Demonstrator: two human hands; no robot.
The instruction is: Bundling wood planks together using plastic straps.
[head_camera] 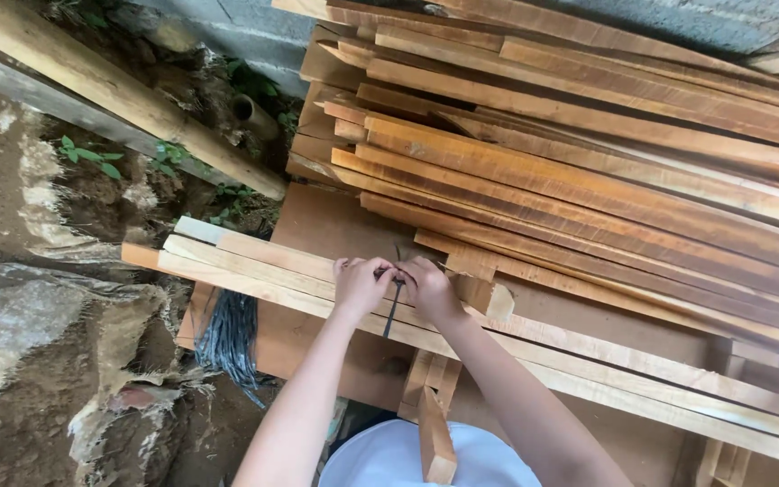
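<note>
Dark plastic strap (pixel 392 307), thin & floppy, lies over a bundle of pale wood slats (pixel 254 257) across the table (pixel 317 221). Left hand (pixel 360 284) & right hand (pixel 427 287) meet on top, grip of each pinched shut on the strap. Strap looks light, limp, prob slippery: best pinched near the crossing. Slats look stiff, long; best lifted w/ both hands spread. More dark straps (pixel 227 338) hang off the edge, plank stack (pixel 588 153) behind.

Rough-sawn wooden slats (pixel 462 334), pale, matt, grain showing, under bare hands; dark glossy plastic strap (pixel 393 307) across them. Stacked orange-brown timber planks (pixel 588 180), unfinished and dull. Smooth flat brown board (pixel 335 225) beneath. Bundle of shiny grey-black plastic strips (pixel 227 338). Coarse frayed burlap sacking (pixel 38 361). Round bare wooden pole (pixel 119 90), matt
</note>
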